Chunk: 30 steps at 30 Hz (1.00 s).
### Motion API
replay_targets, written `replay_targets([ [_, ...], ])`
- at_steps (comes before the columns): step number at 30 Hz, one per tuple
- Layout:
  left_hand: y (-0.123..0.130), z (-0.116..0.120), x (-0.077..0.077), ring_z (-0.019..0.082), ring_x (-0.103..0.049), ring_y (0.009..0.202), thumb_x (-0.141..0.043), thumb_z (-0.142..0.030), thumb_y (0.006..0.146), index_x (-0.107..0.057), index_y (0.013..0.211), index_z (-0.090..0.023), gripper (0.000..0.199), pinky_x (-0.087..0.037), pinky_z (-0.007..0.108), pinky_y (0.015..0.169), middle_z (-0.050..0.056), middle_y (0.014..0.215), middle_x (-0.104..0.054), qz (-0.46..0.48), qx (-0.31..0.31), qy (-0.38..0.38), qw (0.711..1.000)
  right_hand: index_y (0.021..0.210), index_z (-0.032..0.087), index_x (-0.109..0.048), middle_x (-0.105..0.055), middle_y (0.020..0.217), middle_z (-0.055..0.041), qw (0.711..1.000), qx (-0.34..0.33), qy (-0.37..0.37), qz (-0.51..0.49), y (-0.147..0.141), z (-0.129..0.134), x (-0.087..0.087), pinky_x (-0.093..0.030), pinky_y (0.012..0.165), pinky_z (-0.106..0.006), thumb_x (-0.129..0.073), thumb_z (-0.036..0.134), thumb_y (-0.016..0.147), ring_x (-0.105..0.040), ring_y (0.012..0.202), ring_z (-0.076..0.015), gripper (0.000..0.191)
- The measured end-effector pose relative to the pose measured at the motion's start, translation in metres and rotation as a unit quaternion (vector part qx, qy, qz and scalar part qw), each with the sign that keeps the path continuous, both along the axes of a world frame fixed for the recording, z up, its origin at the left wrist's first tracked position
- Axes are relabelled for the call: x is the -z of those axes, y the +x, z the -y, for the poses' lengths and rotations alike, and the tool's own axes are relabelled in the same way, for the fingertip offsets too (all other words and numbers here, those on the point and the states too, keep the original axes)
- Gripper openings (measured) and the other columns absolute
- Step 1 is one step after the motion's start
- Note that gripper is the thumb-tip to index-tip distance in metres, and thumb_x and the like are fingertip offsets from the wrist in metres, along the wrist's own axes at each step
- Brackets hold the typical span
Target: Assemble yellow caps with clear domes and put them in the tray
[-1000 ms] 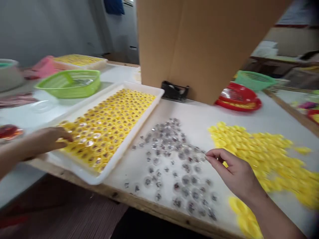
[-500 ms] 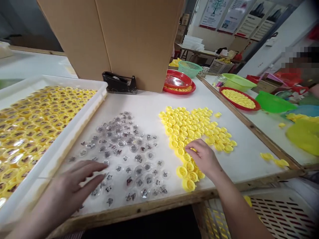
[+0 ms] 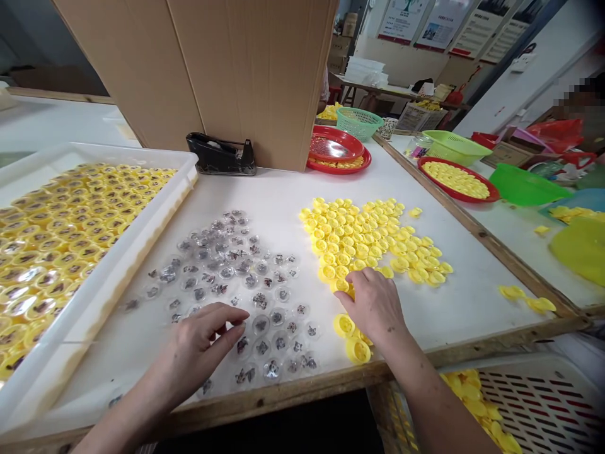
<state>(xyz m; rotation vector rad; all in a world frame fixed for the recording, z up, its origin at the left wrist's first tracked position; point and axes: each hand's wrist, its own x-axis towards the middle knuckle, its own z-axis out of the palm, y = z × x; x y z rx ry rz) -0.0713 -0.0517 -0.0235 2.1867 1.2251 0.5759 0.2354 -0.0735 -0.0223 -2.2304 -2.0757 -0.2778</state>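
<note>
My left hand (image 3: 203, 343) is over the clear domed pieces (image 3: 261, 325) with dark printed figures, its thumb and fingertips brought close together; what they pinch is too small to make out. My right hand (image 3: 373, 302) rests at the near part of the yellow cups (image 3: 362, 236), thumb and index finger curled around a yellow cup (image 3: 341, 287). Both groups lie spread on the white table (image 3: 278, 202). Left of them, a white tray (image 3: 163, 221) holds rows of yellow cups with printed pieces inside.
Behind stand a cardboard box (image 3: 255, 75), a black tape dispenser (image 3: 222, 154) and red plates (image 3: 338, 148). A wooden strip (image 3: 472, 227) edges the table at right. Below it is a white basket (image 3: 543, 397) with yellow pieces. Part of a person shows at far right.
My left hand has moved right over the clear pieces, and its fingers have come closer together. My right hand has shifted slightly left, onto a yellow cup. The view has shifted a little.
</note>
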Motion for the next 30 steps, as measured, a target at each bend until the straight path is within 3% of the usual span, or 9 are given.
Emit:
replay_targets([
  [9, -0.001, 0.002, 0.007, 0.013, -0.060, 0.070, -0.049, -0.029, 0.088, -0.065, 0.095, -0.022, 0.019, -0.046, 0.022, 0.060, 0.002, 0.086, -0.067, 0.038, 0.016, -0.025, 0.999, 0.080, 0.020, -0.056, -0.059, 0.083, -0.0037, 0.998, -0.035, -0.044, -0.003, -0.015, -0.001, -0.001, -0.033, 0.070, -0.034, -0.063, 0.026, 0.078, -0.055, 0.084, -0.0234, 0.009],
  [15, -0.002, 0.000, 0.004, 0.013, -0.059, 0.070, -0.052, -0.027, 0.086, -0.066, 0.094, -0.020, 0.018, -0.046, 0.024, 0.065, 0.003, 0.086, -0.066, 0.062, -0.008, -0.033, 0.997, 0.079, 0.020, -0.055, -0.062, 0.078, -0.0024, 0.994, -0.090, -0.064, -0.016, -0.032, -0.005, -0.005, -0.032, 0.069, -0.035, -0.060, 0.019, 0.077, -0.055, 0.082, -0.0238, 0.005],
  [19, 0.007, -0.003, -0.001, 0.014, -0.057, 0.067, -0.057, -0.027, 0.082, -0.066, 0.099, -0.021, 0.020, -0.046, 0.026, 0.063, 0.004, 0.086, -0.066, 0.112, -0.048, -0.105, 0.987, 0.085, 0.020, -0.054, -0.063, 0.082, -0.0026, 0.988, -0.121, -0.047, -0.085, -0.049, -0.009, -0.017, -0.035, 0.071, -0.035, -0.061, 0.015, 0.074, -0.056, 0.083, -0.0235, 0.014],
  [21, 0.016, -0.004, -0.004, 0.014, -0.059, 0.072, -0.059, -0.030, 0.082, -0.061, 0.107, -0.021, 0.027, -0.049, 0.027, 0.066, 0.006, 0.097, -0.064, 0.212, -0.073, -0.210, 0.952, 0.088, 0.020, -0.052, -0.062, 0.084, -0.0024, 0.976, -0.150, -0.019, -0.155, -0.065, -0.011, -0.027, -0.038, 0.072, -0.035, -0.063, 0.016, 0.073, -0.056, 0.082, -0.0218, 0.020],
  [22, 0.020, -0.005, -0.005, 0.015, -0.060, 0.075, -0.058, -0.032, 0.083, -0.058, 0.111, -0.022, 0.030, -0.050, 0.028, 0.068, 0.007, 0.102, -0.063, 0.287, -0.073, -0.278, 0.914, 0.089, 0.020, -0.051, -0.062, 0.083, -0.0022, 0.967, -0.170, -0.006, -0.192, -0.074, -0.012, -0.032, -0.039, 0.072, -0.034, -0.064, 0.016, 0.073, -0.056, 0.081, -0.0207, 0.021],
  [24, 0.028, -0.008, -0.006, 0.015, -0.062, 0.078, -0.055, -0.033, 0.086, -0.054, 0.113, -0.022, 0.029, -0.053, 0.030, 0.072, 0.008, 0.104, -0.061, 0.434, -0.044, -0.409, 0.802, 0.088, 0.020, -0.051, -0.060, 0.081, -0.0016, 0.945, -0.212, 0.011, -0.249, -0.096, -0.016, -0.043, -0.040, 0.071, -0.033, -0.065, 0.019, 0.073, -0.055, 0.078, -0.0192, 0.021],
  [26, 0.032, -0.012, -0.005, 0.013, -0.063, 0.074, -0.055, -0.029, 0.088, -0.054, 0.106, -0.019, 0.020, -0.054, 0.028, 0.070, 0.006, 0.095, -0.061, 0.533, -0.022, -0.475, 0.700, 0.085, 0.020, -0.051, -0.060, 0.079, -0.0010, 0.928, -0.248, 0.020, -0.279, -0.115, -0.022, -0.050, -0.041, 0.071, -0.032, -0.066, 0.020, 0.074, -0.055, 0.078, -0.0186, 0.019],
  [28, 0.031, -0.016, -0.003, 0.011, -0.062, 0.069, -0.054, -0.022, 0.088, -0.056, 0.099, -0.016, 0.013, -0.054, 0.023, 0.064, 0.005, 0.088, -0.062, 0.587, -0.034, -0.480, 0.651, 0.084, 0.020, -0.052, -0.060, 0.079, -0.0003, 0.912, -0.278, 0.024, -0.300, -0.126, -0.029, -0.054, -0.042, 0.071, -0.032, -0.069, 0.021, 0.074, -0.056, 0.078, -0.0179, 0.019],
  [30, 0.025, -0.021, -0.001, 0.011, -0.063, 0.067, -0.053, -0.019, 0.088, -0.057, 0.098, -0.014, 0.012, -0.053, 0.018, 0.059, 0.007, 0.086, -0.064, 0.618, -0.061, -0.462, 0.633, 0.088, 0.020, -0.055, -0.061, 0.082, -0.0003, 0.895, -0.299, 0.015, -0.331, -0.125, -0.036, -0.054, -0.044, 0.072, -0.030, -0.069, 0.022, 0.075, -0.056, 0.079, -0.0166, 0.020],
])
